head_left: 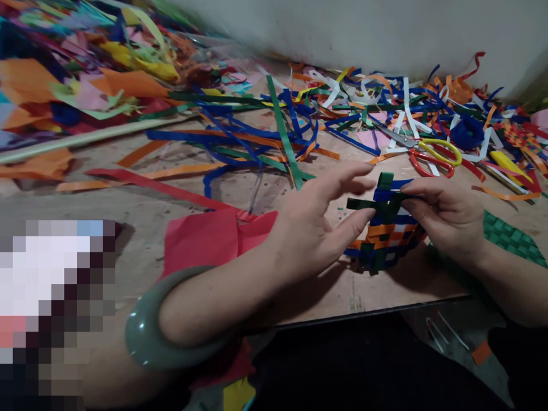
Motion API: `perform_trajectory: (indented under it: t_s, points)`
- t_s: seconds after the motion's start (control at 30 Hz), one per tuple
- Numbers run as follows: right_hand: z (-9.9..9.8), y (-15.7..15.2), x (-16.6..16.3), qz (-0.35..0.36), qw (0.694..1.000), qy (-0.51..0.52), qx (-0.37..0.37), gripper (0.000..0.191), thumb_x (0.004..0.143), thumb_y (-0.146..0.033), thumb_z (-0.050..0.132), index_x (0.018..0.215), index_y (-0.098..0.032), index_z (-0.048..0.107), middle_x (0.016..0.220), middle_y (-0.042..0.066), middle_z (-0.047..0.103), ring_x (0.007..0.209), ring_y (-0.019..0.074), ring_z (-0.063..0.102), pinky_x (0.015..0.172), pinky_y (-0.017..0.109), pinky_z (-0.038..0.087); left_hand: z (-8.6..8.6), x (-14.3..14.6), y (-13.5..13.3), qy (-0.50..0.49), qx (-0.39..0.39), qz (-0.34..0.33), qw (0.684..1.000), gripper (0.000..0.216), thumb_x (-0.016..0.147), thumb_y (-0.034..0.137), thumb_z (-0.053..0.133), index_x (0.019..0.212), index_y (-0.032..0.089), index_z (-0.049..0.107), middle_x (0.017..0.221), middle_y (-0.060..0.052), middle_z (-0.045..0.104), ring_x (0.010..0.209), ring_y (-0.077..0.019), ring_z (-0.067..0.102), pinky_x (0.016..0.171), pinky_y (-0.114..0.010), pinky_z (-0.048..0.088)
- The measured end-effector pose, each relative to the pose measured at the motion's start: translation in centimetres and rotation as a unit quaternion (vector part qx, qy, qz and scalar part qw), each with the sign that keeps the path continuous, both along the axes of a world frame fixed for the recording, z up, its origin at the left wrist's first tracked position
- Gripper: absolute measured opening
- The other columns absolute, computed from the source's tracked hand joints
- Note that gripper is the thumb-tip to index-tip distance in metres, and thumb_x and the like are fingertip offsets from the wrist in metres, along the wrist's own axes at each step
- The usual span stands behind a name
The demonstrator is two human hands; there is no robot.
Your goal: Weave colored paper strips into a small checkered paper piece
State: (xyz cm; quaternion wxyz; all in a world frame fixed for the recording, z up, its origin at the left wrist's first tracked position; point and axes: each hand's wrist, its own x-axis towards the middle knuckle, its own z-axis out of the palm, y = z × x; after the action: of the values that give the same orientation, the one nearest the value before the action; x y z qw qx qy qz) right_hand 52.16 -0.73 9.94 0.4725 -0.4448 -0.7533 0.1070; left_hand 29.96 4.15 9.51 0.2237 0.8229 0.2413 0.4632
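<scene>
The weave (387, 235), a small piece of blue, orange, green and white strips, is between your two hands, above the table (334, 299) near its front edge; whether its lower edge touches the wood is hard to tell. Your right hand (454, 214) pinches a dark green strip at the weave's upper right, thumb against fingers. Your left hand (314, 214) is loosely spread at the other side: the thumb tip is at the weave's left edge, the fingers raised apart from it, and you can't tell whether that thumb presses. A green strip end (358, 204) sticks out toward your left thumb, and a green loop (386, 181) stands on top.

A bangle (145, 328) circles your left forearm. Beyond that forearm lies red paper (201, 237), with a long red strip (171, 191) behind it. A green mat (511, 237) lies beside your right wrist. Farther back are scissors (411, 144), loose strips (257, 124) and, at far left, scraps (128, 83), before the wall (334, 34).
</scene>
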Motion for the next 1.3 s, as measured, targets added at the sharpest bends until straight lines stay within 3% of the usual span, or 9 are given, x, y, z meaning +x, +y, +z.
perform_trajectory:
  t_s: [0.13, 0.23, 0.37, 0.6, 0.7, 0.9, 1.0, 1.13, 1.3]
  points:
    - [-0.1, 0.0, 0.5, -0.045, 0.995, -0.025, 0.087, 0.02, 0.095, -0.017, 0.067, 0.11, -0.028, 0.075, 0.106, 0.001, 0.081, 0.096, 0.0183, 0.078, 0.087, 0.032, 0.066, 0.5, -0.3, -1.3, -0.073, -0.005, 0.019, 0.997, 0.021, 0.094, 0.022, 0.064, 0.114, 0.028, 0.063, 0.1, -0.003, 0.074, 0.087, -0.0192, 0.072, 0.072, -0.033, 0.061]
    - [-0.5, 0.3, 0.8, -0.049, 0.982, -0.052, 0.173, 0.036, 0.094, -0.016, 0.069, 0.126, -0.034, 0.068, 0.11, -0.002, 0.079, 0.096, 0.0162, 0.078, 0.083, 0.028, 0.067, 1.1, 0.1, -2.4, -0.085, -0.144, -0.068, 0.984, 0.037, 0.092, 0.02, 0.068, 0.127, 0.027, 0.06, 0.085, 0.001, 0.072, 0.067, -0.0132, 0.067, 0.056, -0.025, 0.054]
    - [-0.7, 0.4, 0.9, -0.036, 0.969, -0.077, 0.233, 0.055, 0.094, -0.019, 0.071, 0.144, -0.036, 0.055, 0.12, 0.001, 0.077, 0.102, 0.0191, 0.078, 0.084, 0.029, 0.067, 1.7, 1.0, -2.7, -0.132, -0.287, -0.125, 0.94, 0.046, 0.087, 0.015, 0.07, 0.132, 0.024, 0.061, 0.077, 0.003, 0.073, 0.066, -0.0119, 0.069, 0.057, -0.021, 0.056]
    - [1.4, 0.0, -0.2, -0.023, 0.949, -0.219, 0.226, 0.01, 0.099, -0.022, 0.063, 0.106, -0.027, 0.068, 0.088, -0.002, 0.082, 0.073, 0.0141, 0.078, 0.07, 0.024, 0.062, 1.6, 1.5, -1.6, -0.178, -0.333, -0.141, 0.915, 0.023, 0.079, 0.012, 0.075, 0.1, 0.02, 0.068, 0.084, 0.001, 0.074, 0.074, -0.0125, 0.072, 0.064, -0.021, 0.059]
    - [1.8, 0.2, -0.2, 0.008, 0.944, -0.252, 0.212, 0.013, 0.101, -0.019, 0.056, 0.096, -0.025, 0.067, 0.084, -0.003, 0.082, 0.075, 0.013, 0.078, 0.069, 0.023, 0.061, 1.6, 1.7, -1.2, -0.182, -0.346, -0.132, 0.911, 0.02, 0.077, 0.014, 0.077, 0.093, 0.02, 0.066, 0.086, 0.001, 0.074, 0.076, -0.0132, 0.073, 0.066, -0.022, 0.06]
    - [0.5, 0.8, -0.5, 0.018, 0.932, -0.238, 0.272, 0.018, 0.097, -0.016, 0.062, 0.11, -0.027, 0.067, 0.096, 0.001, 0.083, 0.083, 0.0156, 0.078, 0.073, 0.027, 0.06, 1.6, 1.8, -0.8, -0.157, -0.354, -0.083, 0.918, 0.021, 0.074, 0.026, 0.081, 0.084, 0.019, 0.064, 0.078, 0.002, 0.07, 0.068, -0.0117, 0.066, 0.065, -0.023, 0.057]
    - [0.0, 0.2, -0.6, 0.013, 0.943, -0.238, 0.233, 0.016, 0.1, -0.027, 0.062, 0.115, -0.025, 0.067, 0.1, 0.004, 0.082, 0.09, 0.0182, 0.078, 0.078, 0.03, 0.059, 1.5, 1.5, -0.4, -0.139, -0.323, -0.079, 0.933, 0.018, 0.075, 0.025, 0.077, 0.084, 0.019, 0.063, 0.079, 0.001, 0.069, 0.069, -0.0117, 0.066, 0.065, -0.023, 0.056]
    - [1.2, -1.0, 0.9, 0.032, 0.97, -0.227, 0.082, 0.041, 0.096, -0.049, 0.067, 0.13, -0.025, 0.065, 0.121, 0.007, 0.078, 0.112, 0.0235, 0.074, 0.096, 0.037, 0.058, 1.4, 0.8, 0.8, -0.065, -0.242, -0.107, 0.962, 0.016, 0.072, 0.023, 0.074, 0.085, 0.019, 0.065, 0.075, 0.001, 0.067, 0.063, -0.011, 0.061, 0.059, -0.023, 0.051]
    - [3.2, 0.2, 3.4, -0.039, 0.996, -0.019, -0.074, 0.025, 0.099, -0.047, 0.06, 0.11, -0.027, 0.072, 0.113, 0.004, 0.077, 0.105, 0.0193, 0.073, 0.091, 0.035, 0.06, 1.8, -0.1, 1.8, -0.04, -0.215, -0.126, 0.968, 0.014, 0.072, 0.023, 0.074, 0.081, 0.02, 0.065, 0.078, -0.002, 0.069, 0.066, -0.0131, 0.062, 0.063, -0.026, 0.054]
